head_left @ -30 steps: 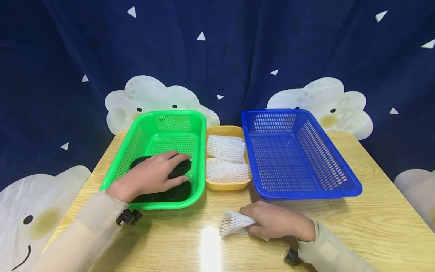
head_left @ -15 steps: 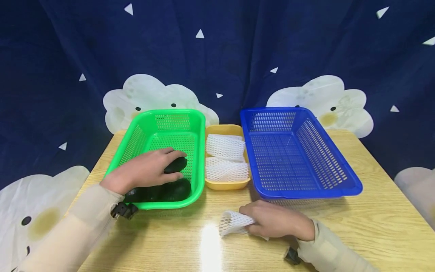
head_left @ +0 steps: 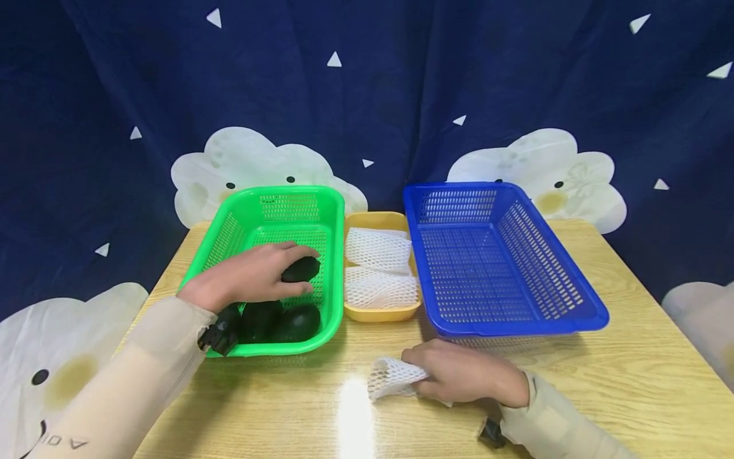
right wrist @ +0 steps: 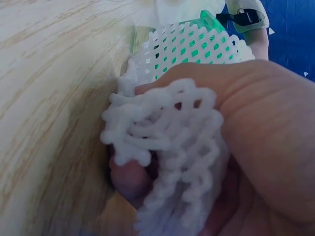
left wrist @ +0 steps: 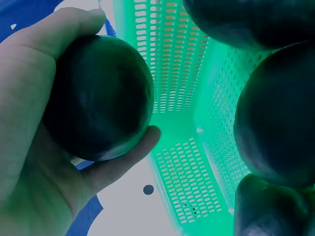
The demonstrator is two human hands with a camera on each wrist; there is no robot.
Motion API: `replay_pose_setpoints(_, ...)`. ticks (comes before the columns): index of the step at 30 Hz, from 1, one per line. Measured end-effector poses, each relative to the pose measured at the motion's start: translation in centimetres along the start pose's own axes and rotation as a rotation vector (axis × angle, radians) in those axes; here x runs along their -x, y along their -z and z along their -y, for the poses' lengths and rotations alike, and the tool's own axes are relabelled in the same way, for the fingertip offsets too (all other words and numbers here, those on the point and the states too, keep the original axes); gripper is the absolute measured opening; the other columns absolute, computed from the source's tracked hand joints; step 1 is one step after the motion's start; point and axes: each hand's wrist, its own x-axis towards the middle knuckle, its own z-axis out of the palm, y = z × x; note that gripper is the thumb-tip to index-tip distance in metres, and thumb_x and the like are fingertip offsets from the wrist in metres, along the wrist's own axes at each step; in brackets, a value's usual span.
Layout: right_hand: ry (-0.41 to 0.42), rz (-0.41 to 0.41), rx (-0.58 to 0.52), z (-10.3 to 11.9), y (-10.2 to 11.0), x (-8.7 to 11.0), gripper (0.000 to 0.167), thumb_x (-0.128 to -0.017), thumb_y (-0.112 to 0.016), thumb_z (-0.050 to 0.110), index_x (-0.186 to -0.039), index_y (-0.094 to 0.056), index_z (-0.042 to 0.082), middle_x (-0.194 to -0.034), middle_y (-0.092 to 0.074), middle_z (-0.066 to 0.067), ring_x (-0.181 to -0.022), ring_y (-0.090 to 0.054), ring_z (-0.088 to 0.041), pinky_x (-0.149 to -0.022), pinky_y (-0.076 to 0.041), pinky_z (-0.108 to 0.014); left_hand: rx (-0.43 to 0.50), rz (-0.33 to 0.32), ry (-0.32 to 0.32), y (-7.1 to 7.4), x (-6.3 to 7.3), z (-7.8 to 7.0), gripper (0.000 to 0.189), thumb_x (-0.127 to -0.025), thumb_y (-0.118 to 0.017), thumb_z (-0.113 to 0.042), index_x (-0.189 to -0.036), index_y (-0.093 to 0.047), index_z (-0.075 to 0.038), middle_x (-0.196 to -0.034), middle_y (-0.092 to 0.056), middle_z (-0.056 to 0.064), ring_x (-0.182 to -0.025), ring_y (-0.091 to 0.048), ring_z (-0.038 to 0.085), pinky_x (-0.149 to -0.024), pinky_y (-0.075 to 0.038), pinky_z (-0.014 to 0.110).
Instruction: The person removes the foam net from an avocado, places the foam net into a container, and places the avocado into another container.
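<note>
My left hand [head_left: 260, 273] is inside the green basket [head_left: 338, 268], its thumb and fingers curled round a dark, glossy, egg-shaped fruit [head_left: 301, 269]. The left wrist view shows this fruit [left wrist: 98, 98] between the thumb and the fingers. Several more dark fruits [head_left: 298, 322] lie at the near end of the basket, below my hand. Over the table in front of the blue basket, my right hand [head_left: 464, 373] grips a white foam net sleeve [head_left: 392, 377]. In the right wrist view the sleeve [right wrist: 192, 142] is bunched in the fingers, its open end spreading past them toward the green basket.
Between the two baskets stands a yellow tray [head_left: 383, 315] with folded white foam net sleeves [head_left: 380, 250] in it. The blue basket [head_left: 573, 328] is at the right of the wooden table [head_left: 298, 408]. A dark blue curtain [head_left: 367, 95] hangs behind.
My left hand has taken a dark fruit and drawn it slightly away from the others, uncovering the fruits at the near end. The right hand with the foam net sleeve has stayed in place.
</note>
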Motion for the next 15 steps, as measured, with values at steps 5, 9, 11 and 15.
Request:
replay_pose_setpoints(5,-0.008,0.004,-0.004,0.0,-0.1,0.0,0.016,-0.089,-0.07,0.014,-0.091,-0.059,0.024,-0.084,-0.059,0.016,-0.071,-0.051,0.004,-0.066,-0.048,-0.015,0.008,0.037,0.029,-0.1,-0.9,0.6,0.06,-0.096,-0.069,-0.045,-0.146,-0.056,-0.015,-0.135,-0.066,0.011,-0.12,-0.065,0.026,-0.103,-0.055,0.048)
replay_pose_setpoints(9,-0.01,0.005,0.0,0.0,-0.1,0.0,0.017,-0.089,-0.07,0.013,-0.09,-0.058,0.024,-0.082,-0.057,0.017,-0.07,-0.05,0.003,-0.066,-0.047,-0.015,0.004,0.078,0.044,-0.2,-1.4,1.0,0.06,-0.096,-0.069,-0.044,-0.146,-0.056,-0.013,-0.139,-0.065,0.013,-0.125,-0.064,0.029,-0.105,-0.053,0.05)
replay_pose_setpoints(11,-0.007,0.005,0.001,-0.1,0.0,-0.1,0.017,-0.089,-0.07,0.013,-0.089,-0.057,0.024,-0.082,-0.057,0.017,-0.07,-0.049,0.003,-0.065,-0.047,-0.015,-0.001,0.095,0.045,-0.3,-1.7,1.3,0.059,-0.096,-0.069,-0.042,-0.145,-0.056,-0.012,-0.137,-0.065,0.014,-0.123,-0.064,0.029,-0.104,-0.054,0.05)
replay_pose_setpoints(15,-0.012,0.008,0.002,-0.1,0.0,-0.1,0.017,-0.089,-0.071,0.013,-0.089,-0.058,0.024,-0.082,-0.057,0.017,-0.07,-0.05,0.003,-0.065,-0.046,-0.015,-0.024,0.131,0.047,-0.5,-2.3,1.8,0.058,-0.096,-0.07,-0.04,-0.144,-0.057,-0.01,-0.134,-0.067,0.014,-0.121,-0.065,0.029,-0.103,-0.054,0.049)
